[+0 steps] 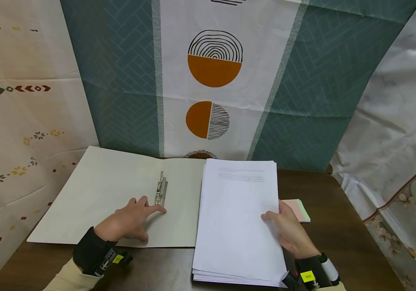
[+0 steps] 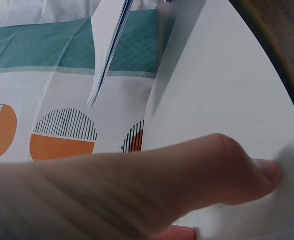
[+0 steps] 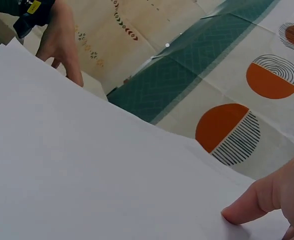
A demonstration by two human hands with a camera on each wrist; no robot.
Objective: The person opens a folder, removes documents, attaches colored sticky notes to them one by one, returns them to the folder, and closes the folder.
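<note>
An off-white ring binder point(image 1: 98, 190) lies spread flat on the table, with a metal clip mechanism point(image 1: 161, 189) inside near its spine. My left hand point(image 1: 131, 220) rests over the binder, its index fingertip by the clip's lower end and its thumb point(image 2: 232, 172) on the white inner cover. My right hand point(image 1: 290, 232) grips a thick stack of white paper point(image 1: 237, 226) by its right edge, thumb on top and the other fingers hidden underneath. A few printed lines show near the top of the front sheet. The stack overlaps the binder's right side in the head view.
Pink and green sticky notes point(image 1: 296, 210) lie on the brown wooden table point(image 1: 328, 242), just right of the stack. A patterned teal and white cloth point(image 1: 127, 81) hangs behind the table, with pale printed cloths on either side. Both wrists wear black camera straps.
</note>
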